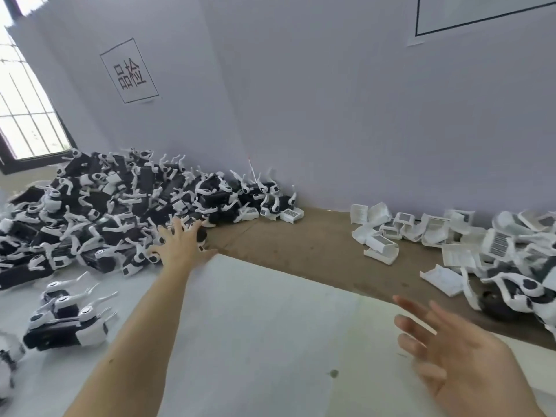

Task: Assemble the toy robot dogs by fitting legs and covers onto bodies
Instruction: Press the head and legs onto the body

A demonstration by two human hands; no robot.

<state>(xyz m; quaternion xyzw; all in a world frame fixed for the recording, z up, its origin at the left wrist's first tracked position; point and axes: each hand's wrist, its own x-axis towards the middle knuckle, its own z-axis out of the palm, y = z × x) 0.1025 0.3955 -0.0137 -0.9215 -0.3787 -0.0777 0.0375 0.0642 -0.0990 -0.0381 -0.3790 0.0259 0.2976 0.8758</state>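
Over on the far left, a window (27,115) lets in bright light. Next to it, a big pile of toy dogs (99,212) in black and white lies on the table against the wall (301,100), with legs sticking up every way. Near the left edge, one toy dog (66,323) lies on its own on the white sheet (255,326), apart from the pile. A paper sign (129,70) with black marks hangs on the wall above the pile.

The left hand (180,245) reaches far out to the edge of the pile. Its fingers are spread wide and straight, and it holds nothing. Its fingertips are at the nearest dogs, but I cannot tell if they touch.

Past the white sheet, the brown table (316,251) shows. On the right, white covers (421,233) lie in a loose heap by the wall, some with striped labels. The right hand (460,353) hangs over the near right part of the sheet, fingers spread, holding nothing. More dog parts (517,293) lie just beyond it.
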